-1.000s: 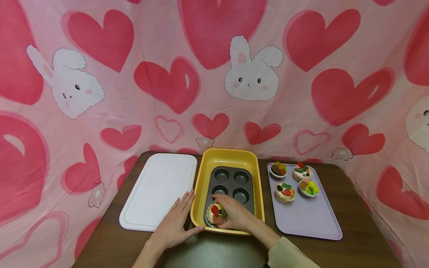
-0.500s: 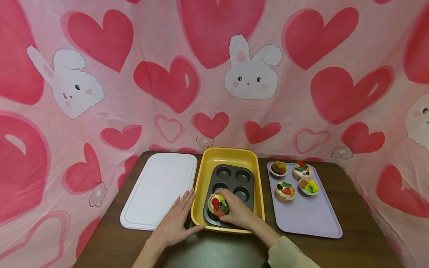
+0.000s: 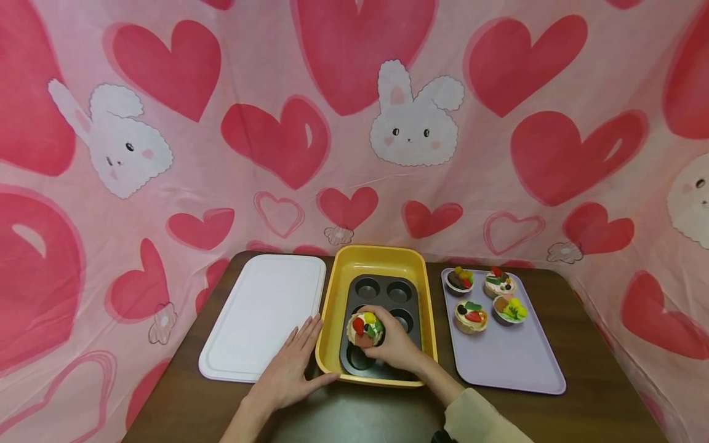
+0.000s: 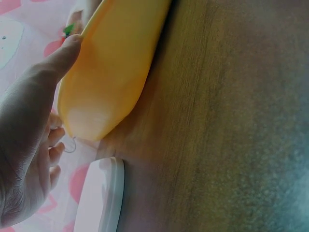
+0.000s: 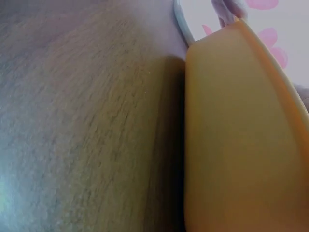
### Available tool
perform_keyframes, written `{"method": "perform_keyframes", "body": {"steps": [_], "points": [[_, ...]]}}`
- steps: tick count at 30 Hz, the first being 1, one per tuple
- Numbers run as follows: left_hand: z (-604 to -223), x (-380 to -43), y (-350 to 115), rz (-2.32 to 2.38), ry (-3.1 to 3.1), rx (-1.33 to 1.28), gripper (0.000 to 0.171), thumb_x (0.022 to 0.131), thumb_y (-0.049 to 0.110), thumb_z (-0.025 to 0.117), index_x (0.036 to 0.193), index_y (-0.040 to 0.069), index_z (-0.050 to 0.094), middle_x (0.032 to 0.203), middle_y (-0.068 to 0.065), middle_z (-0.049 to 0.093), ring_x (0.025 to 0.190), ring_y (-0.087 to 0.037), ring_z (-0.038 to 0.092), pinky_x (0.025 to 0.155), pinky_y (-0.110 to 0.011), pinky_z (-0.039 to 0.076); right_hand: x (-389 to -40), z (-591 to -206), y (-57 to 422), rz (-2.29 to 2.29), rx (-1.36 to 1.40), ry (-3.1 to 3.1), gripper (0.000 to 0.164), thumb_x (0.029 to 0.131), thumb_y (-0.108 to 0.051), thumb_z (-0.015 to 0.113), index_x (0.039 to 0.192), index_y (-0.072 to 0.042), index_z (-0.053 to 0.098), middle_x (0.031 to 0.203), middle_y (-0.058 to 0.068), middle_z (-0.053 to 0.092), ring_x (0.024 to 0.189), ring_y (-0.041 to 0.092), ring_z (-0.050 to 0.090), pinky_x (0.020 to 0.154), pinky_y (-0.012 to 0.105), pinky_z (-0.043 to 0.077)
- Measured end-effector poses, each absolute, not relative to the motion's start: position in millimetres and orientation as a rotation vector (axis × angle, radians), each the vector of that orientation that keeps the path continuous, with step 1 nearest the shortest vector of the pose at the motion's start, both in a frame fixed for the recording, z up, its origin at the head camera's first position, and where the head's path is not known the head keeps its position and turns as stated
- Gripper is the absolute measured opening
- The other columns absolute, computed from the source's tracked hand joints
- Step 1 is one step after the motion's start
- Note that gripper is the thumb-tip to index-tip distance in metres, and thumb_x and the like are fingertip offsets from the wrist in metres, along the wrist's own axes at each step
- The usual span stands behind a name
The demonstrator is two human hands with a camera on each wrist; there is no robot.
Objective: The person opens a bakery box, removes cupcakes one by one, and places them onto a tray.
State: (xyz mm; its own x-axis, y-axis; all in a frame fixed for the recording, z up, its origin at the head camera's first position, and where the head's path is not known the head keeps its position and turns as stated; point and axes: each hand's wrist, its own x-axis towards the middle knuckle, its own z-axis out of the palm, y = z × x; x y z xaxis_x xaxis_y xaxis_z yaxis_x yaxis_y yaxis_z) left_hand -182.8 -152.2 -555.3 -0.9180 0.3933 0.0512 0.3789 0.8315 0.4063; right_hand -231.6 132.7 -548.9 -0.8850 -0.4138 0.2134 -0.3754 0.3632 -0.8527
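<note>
In the head view my right hand (image 3: 396,344) grips a fruit-topped tart (image 3: 365,330) by its side, held over the dark muffin tin (image 3: 382,368). The tin lies inside a yellow rectangular tub (image 3: 388,253), and its front-left cup shows bare beneath the tart. My left hand (image 3: 288,369) rests with straight fingers against the tub's front-left corner, thumb along the front rim. The left wrist view shows the left thumb (image 4: 65,53) touching the rim of the yellow tub (image 4: 108,72). From the right wrist, mostly the tub's outer wall (image 5: 236,135) is visible; the right hand's fingers are hidden there.
A white board (image 3: 266,314) lies left of the tub. To the right, a lilac tray (image 3: 509,363) carries several fruit-topped tarts and cupcakes (image 3: 471,317) at its far end. Dark wooden table (image 3: 587,369) surrounds them, and a pink heart-patterned cloth (image 3: 354,154) hangs behind.
My right hand has lifted the tart out of the front-left cup of the muffin tin and moved it slightly farther back. The tin shifted a little. My left hand has stayed in place.
</note>
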Motion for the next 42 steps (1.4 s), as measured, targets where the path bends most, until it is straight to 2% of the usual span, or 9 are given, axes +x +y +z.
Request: {"method": "perform_keyframes", "body": {"steps": [7,15,19,32,42], "points": [[-554,-183,-152,0.640,2.973,0.620,0.122,0.090,0.091,0.059,0.178,0.016,0.020,0.185,-0.002,0.024,0.173,-0.026,0.022,0.140,-0.056,0.024,-232,-545,136,-1.711,-0.659,2.507,0.072,0.082,-0.005,0.092,0.145,-0.012,0.059,0.136,0.013,0.070,0.116,0.013,0.063,0.107,0.024,0.054],[-555,-183,-151,0.668,2.957,0.601,0.120,0.090,0.087,0.062,0.178,0.017,0.019,0.186,-0.001,0.023,0.173,-0.026,0.021,0.140,-0.057,0.023,-236,-542,140,-1.890,-0.613,2.266,0.080,0.085,0.005,0.087,0.152,-0.001,0.045,0.142,0.029,0.061,0.114,0.006,0.064,0.099,0.015,0.056],[-554,-183,-150,0.661,2.958,0.599,0.122,0.089,0.090,0.060,0.178,0.017,0.019,0.186,-0.001,0.023,0.173,-0.026,0.021,0.140,-0.056,0.023,-235,-540,142,-1.928,-0.577,2.225,0.080,0.086,0.004,0.087,0.151,0.002,0.040,0.143,0.030,0.062,0.112,0.001,0.066,0.100,0.013,0.055],[-552,-182,-151,0.664,2.957,0.599,0.124,0.089,0.091,0.060,0.178,0.016,0.017,0.186,-0.002,0.022,0.173,-0.027,0.022,0.140,-0.056,0.023,-231,-532,154,-1.993,-0.589,2.154,0.082,0.087,0.007,0.085,0.150,0.008,0.033,0.145,0.037,0.060,0.111,0.000,0.068,0.098,0.015,0.057],[-551,-182,-152,0.641,2.971,0.620,0.125,0.089,0.091,0.059,0.178,0.013,0.018,0.185,-0.004,0.024,0.173,-0.028,0.023,0.140,-0.056,0.023,-225,-527,172,-1.920,-0.490,2.257,0.080,0.089,0.002,0.086,0.150,0.005,0.033,0.144,0.034,0.061,0.113,0.002,0.066,0.101,0.011,0.054]]}}
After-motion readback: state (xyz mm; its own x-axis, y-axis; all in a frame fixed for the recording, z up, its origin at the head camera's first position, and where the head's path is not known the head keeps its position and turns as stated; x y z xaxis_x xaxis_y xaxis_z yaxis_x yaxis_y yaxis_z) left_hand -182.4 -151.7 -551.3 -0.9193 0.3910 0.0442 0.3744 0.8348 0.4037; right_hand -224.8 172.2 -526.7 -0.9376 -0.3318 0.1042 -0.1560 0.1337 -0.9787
